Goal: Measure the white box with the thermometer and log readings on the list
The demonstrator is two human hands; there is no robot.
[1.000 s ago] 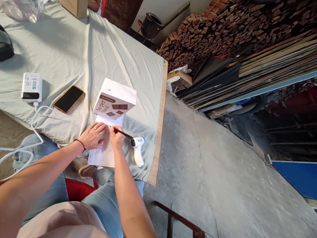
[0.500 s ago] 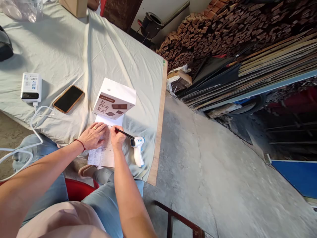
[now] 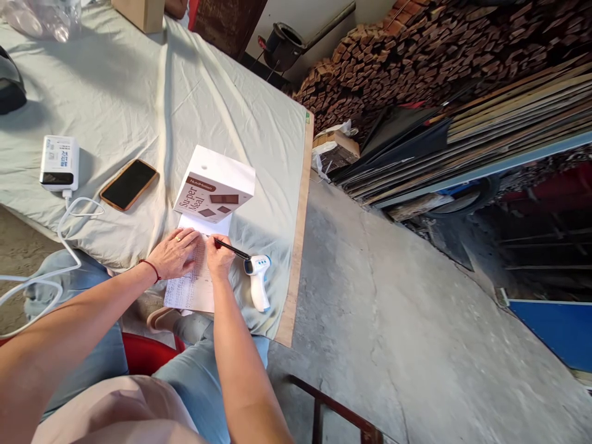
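A sheet of paper (image 3: 201,290) covered in small writing lies at the table's near edge. My left hand (image 3: 173,253) rests flat on its left side, fingers stretched out. In my right hand (image 3: 219,258) is a black pen (image 3: 238,250), its tip at the paper and its back end pointing right. Just beyond the paper stands a white and brown box (image 3: 210,191) marked "Super Meal". A white and blue infrared thermometer (image 3: 258,283) lies to the right of my right hand, close to the pen's back end.
Left of the box lies a smartphone (image 3: 129,184), then a white power bank (image 3: 59,161) with a white cable (image 3: 62,231). A cardboard box (image 3: 141,13) and a clear plastic bag (image 3: 44,18) sit at the back. The table's wooden edge (image 3: 296,246) borders the concrete floor (image 3: 351,296).
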